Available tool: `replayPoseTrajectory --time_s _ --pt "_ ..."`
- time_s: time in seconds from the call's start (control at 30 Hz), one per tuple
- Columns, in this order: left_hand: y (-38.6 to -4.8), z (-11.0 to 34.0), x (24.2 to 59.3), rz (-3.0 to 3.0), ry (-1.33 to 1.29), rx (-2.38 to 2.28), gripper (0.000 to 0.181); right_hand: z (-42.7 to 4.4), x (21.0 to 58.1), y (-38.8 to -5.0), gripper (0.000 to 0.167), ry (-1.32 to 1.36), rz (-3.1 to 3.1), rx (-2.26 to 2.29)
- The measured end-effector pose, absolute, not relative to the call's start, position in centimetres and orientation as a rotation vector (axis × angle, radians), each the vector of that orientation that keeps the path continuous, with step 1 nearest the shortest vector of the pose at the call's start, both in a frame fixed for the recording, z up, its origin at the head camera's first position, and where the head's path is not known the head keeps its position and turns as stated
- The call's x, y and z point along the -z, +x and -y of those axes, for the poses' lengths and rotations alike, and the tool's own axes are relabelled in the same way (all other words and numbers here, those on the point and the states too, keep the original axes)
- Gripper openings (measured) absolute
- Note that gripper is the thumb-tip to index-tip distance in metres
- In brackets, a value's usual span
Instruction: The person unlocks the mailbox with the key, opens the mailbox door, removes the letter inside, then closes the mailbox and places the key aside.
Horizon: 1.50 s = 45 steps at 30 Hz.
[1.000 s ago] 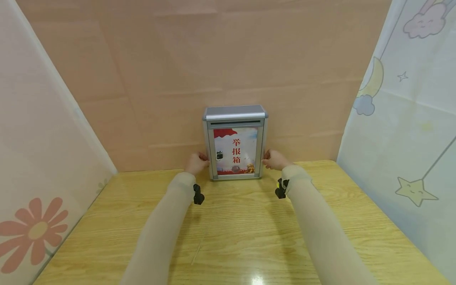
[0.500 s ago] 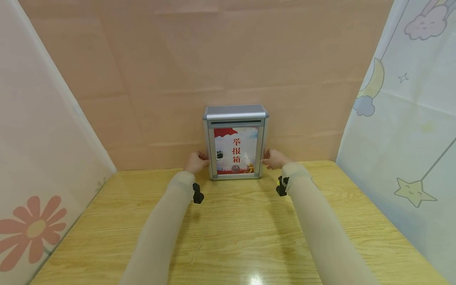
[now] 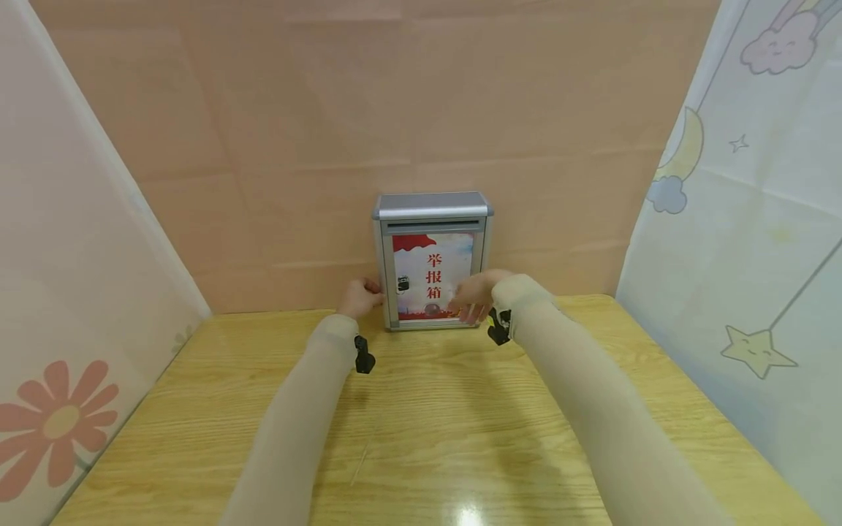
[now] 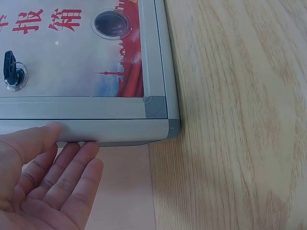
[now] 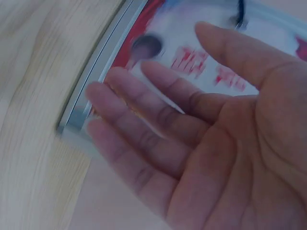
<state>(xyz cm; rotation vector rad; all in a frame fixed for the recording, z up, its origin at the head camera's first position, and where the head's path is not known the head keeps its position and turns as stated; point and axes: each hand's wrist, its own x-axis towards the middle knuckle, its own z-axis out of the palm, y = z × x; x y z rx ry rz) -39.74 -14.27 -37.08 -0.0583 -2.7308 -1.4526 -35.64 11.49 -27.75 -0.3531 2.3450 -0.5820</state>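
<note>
A silver metal mailbox (image 3: 435, 208) with a slot near its top and red Chinese characters on its front panel stands upright against the back wall. A key with a black head (image 4: 9, 68) sits in the lock on the panel's left side. My left hand (image 3: 359, 298) holds the box's left side low down, thumb on the side frame and fingertips at its rear edge. In front of the panel's lower right is my right hand (image 3: 476, 292), fingers extended and spread, holding nothing. It covers part of the printed picture; whether it touches the panel cannot be told.
The box stands on a wood-grain table (image 3: 421, 409) at its back edge. Behind rises a peach-coloured wall covering (image 3: 296, 109). Patterned side panels (image 3: 743, 241) enclose the table left and right. A round dark window (image 4: 112, 24) is low on the box front.
My right hand has let go of the box's right side and moved left in front of the panel, its fingers straightening. My left hand and the box have stayed in place.
</note>
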Motion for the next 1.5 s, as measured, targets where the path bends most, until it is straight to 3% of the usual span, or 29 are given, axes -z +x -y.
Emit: replayPoseTrajectory --time_s 0.17,0.4,0.77,1.17,1.5 --pt "-39.8 14.5 37.1 2.722 -0.06 1.46 0.023 -7.8 27.2 -36.2 0.045 -0.419 -2.356 0.698" --pt "-39.6 14.6 37.0 2.717 -0.038 1.455 0.023 -4.9 27.4 -36.9 0.049 -0.234 -2.333 0.995" --pt "-39.2 14.6 36.4 2.722 -0.032 1.43 0.023 -4.5 27.5 -37.2 0.044 0.051 -2.318 1.339" --pt "-39.1 14.3 36.5 2.719 -0.056 1.429 0.026 -3.4 27.4 -35.8 0.041 0.043 -2.309 1.354" --pt "-38.9 14.2 36.5 2.702 -0.068 1.451 0.025 -2.6 29.7 -38.9 0.035 0.174 -2.22 1.504"
